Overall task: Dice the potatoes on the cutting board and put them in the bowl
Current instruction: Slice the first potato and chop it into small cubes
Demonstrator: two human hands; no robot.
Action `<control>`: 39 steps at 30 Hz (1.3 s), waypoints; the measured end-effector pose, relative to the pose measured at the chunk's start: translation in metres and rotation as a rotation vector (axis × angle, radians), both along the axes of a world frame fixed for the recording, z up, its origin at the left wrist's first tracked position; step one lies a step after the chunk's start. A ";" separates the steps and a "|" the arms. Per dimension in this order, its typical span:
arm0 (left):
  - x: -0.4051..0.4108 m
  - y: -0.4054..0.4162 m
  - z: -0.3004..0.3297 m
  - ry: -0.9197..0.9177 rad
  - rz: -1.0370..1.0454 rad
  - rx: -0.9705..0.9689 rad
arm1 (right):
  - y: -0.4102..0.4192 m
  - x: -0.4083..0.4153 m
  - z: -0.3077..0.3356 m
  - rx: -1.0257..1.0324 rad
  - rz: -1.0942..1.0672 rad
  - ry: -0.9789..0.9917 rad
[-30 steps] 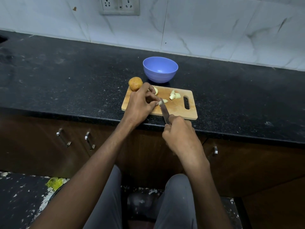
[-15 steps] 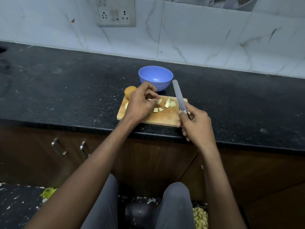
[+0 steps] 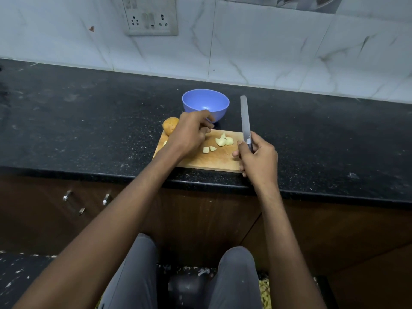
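Left hand (image 3: 190,132) has lifted off the cutting board (image 3: 219,160) toward the blue bowl (image 3: 205,103), fingers curled; what they hold, I cannot tell. Right hand (image 3: 256,158) grips the knife (image 3: 244,119), blade up over bare counter (image 3: 312,134). Potato dice (image 3: 224,141) at board centre, whole potato (image 3: 170,125) on its upper-left corner.

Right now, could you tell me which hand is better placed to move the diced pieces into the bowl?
Probably the left hand: it hovers between the potato pieces and the bowl; the right hand grips the knife.
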State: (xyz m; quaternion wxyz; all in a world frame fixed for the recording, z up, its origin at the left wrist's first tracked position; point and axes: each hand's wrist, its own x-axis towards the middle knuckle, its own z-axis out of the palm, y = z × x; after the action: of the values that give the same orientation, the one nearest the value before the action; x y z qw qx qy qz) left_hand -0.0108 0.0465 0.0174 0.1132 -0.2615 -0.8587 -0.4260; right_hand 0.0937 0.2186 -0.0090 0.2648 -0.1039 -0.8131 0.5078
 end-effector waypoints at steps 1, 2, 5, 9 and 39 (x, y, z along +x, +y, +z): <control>0.005 -0.006 0.000 0.017 0.029 0.004 | 0.003 -0.004 0.003 0.036 -0.027 -0.008; 0.011 -0.011 0.000 0.021 0.050 -0.009 | 0.007 -0.010 0.006 0.093 -0.058 -0.031; 0.031 -0.018 -0.008 -0.035 0.040 -0.119 | 0.015 -0.029 0.012 0.250 -0.110 -0.177; 0.039 -0.005 -0.022 -0.061 0.098 -0.127 | 0.013 -0.048 0.006 0.273 -0.059 -0.282; 0.039 0.033 -0.034 0.019 0.283 0.101 | 0.007 -0.047 -0.001 0.175 0.033 -0.233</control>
State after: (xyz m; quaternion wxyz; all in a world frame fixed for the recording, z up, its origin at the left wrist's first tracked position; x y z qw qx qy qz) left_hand 0.0285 0.0794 -0.0168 0.1931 -0.1360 -0.8633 -0.4461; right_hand 0.0468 0.2253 -0.0097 0.1682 -0.1252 -0.8813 0.4236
